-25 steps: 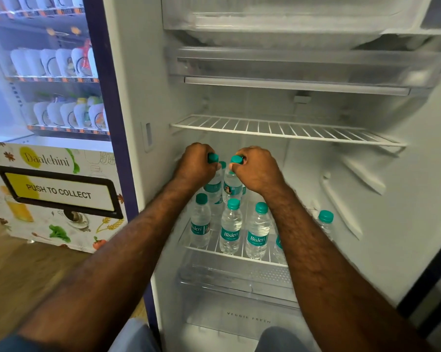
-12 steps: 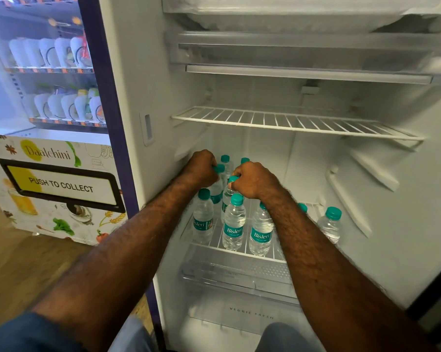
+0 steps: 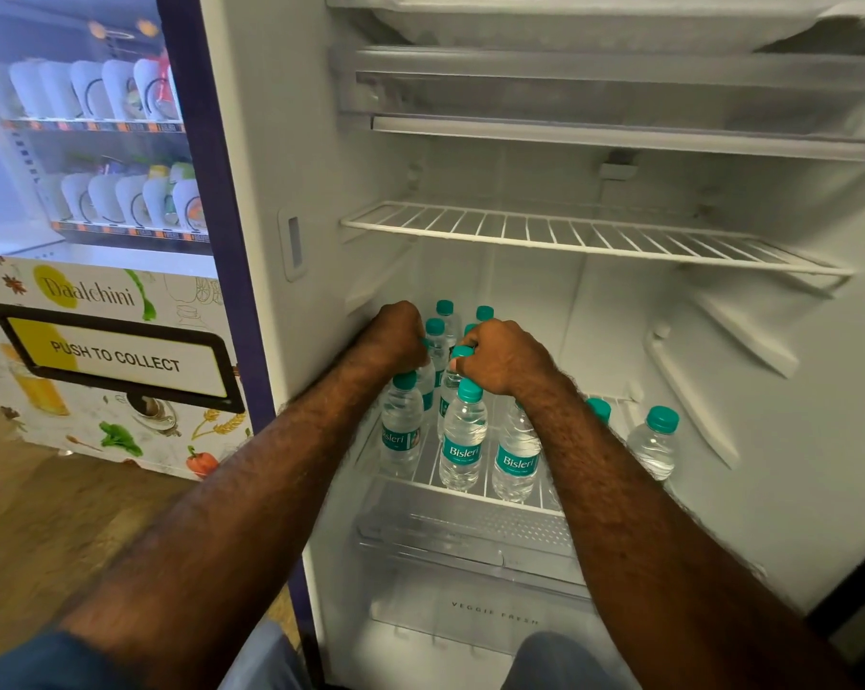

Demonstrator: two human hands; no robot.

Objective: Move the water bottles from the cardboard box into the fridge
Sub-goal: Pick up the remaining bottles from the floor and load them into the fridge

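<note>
Inside the open fridge (image 3: 818, 440), several small clear water bottles with teal caps and Bisleri labels stand on the lower wire shelf (image 3: 423, 483). My left hand (image 3: 395, 336) is closed around the neck of a bottle in the second row on the left; its cap is hidden by my fingers. My right hand (image 3: 502, 358) grips another bottle (image 3: 453, 378) by its teal cap, just behind the front row. A front bottle (image 3: 463, 443) stands under my right hand. One bottle (image 3: 655, 443) stands apart at the right. The cardboard box is out of view.
An upper wire shelf (image 3: 570, 236) holds nothing. A clear vegetable drawer (image 3: 470, 580) sits below the bottles. A vending machine (image 3: 97, 301) marked "PUSH TO COLLECT" stands to the left on a wooden floor (image 3: 32, 530). My knees show at the bottom edge.
Both hands have come down with their bottles from above the rows to shelf level, settling into the second row. The view has tilted slightly upward.
</note>
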